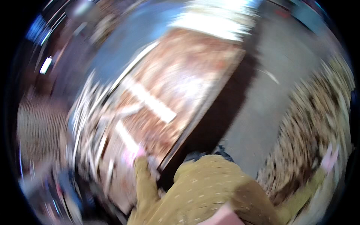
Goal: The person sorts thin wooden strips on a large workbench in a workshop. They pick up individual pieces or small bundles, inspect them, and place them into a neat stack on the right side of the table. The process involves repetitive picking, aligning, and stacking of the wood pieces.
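Note:
My left hand (pixel 134 154), in a pink glove, is at the near left corner of a brown work table (pixel 180 63). A pale wooden strip (pixel 126 135) runs right up to its fingers, but blur hides whether they grip it. A second pale strip (pixel 152 100) lies slantwise on the table, farther off. Out to the far right, my right hand (pixel 330 159), also pink-gloved, is stretched over a long pile of wood pieces (pixel 300 138). Its fingers look spread apart with nothing visible between them.
White stacked strips (pixel 217 18) cover the table's far end. Loose wood sticks (pixel 90 112) crowd its left side, near a blue surface (pixel 123 41). A ribbed stack (pixel 41 127) stands farther left. Grey floor (pixel 258 101) runs between table and wood pile.

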The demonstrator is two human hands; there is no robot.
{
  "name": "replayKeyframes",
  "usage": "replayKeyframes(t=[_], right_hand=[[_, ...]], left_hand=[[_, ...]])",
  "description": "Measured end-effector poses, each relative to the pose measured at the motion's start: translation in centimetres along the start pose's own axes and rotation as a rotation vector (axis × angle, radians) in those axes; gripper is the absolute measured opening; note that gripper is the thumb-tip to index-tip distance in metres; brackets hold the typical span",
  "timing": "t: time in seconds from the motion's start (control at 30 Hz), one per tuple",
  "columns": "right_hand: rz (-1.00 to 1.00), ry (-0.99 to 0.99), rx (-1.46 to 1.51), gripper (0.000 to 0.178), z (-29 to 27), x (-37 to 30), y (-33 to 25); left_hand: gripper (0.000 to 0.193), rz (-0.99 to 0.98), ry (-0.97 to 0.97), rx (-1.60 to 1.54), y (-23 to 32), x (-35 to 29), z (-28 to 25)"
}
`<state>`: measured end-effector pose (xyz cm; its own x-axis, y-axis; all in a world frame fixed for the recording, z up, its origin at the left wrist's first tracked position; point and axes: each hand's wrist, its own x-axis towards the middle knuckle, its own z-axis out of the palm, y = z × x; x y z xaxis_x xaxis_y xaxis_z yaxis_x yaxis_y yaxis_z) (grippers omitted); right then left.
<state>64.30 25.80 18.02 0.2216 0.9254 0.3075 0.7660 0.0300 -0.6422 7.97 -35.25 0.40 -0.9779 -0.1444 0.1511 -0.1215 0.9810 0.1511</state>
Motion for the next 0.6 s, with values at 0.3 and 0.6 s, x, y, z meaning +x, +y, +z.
replayKeyframes(t=[0.3, 0.6], right_hand=[[-0.806, -1.283, 0.368, 0.069, 29.7, -38.8, -27.6], [-1.017, -1.378, -0.21, 0.081, 38.8, -53.3, -38.0]], left_hand=[[0.063, -0.446, -0.29, -0.074, -8.6, -3.7, 1.2], [0.066, 0.11, 0.003, -0.331, -6.6, 3.2, 2.0]])
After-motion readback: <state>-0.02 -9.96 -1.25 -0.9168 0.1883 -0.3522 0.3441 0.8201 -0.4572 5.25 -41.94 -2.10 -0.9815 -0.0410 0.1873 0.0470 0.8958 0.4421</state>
